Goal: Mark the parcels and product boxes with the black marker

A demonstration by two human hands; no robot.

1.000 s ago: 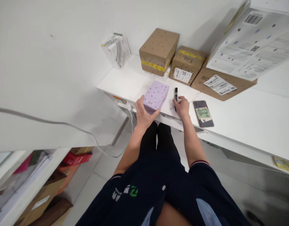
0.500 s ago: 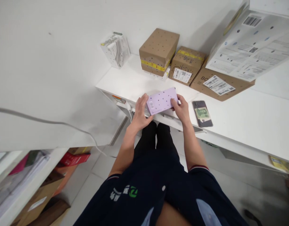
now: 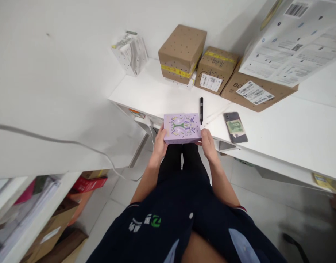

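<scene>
And at the front edge of the white desk (image 3: 288, 138), the lilac patterned cardboard box (image 3: 182, 128) is gripped endwise by half-curled left hand (image 3: 159, 145) and right hand (image 3: 208, 145): dropped, perhaps, if either's slackened!

Single head-worn view, forward and down.

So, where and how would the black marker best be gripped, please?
Probably mid-barrel, pinched from above by the right hand once free: the black marker lies flat on the white table, running front to back, the purple box crowding its near end.
</scene>
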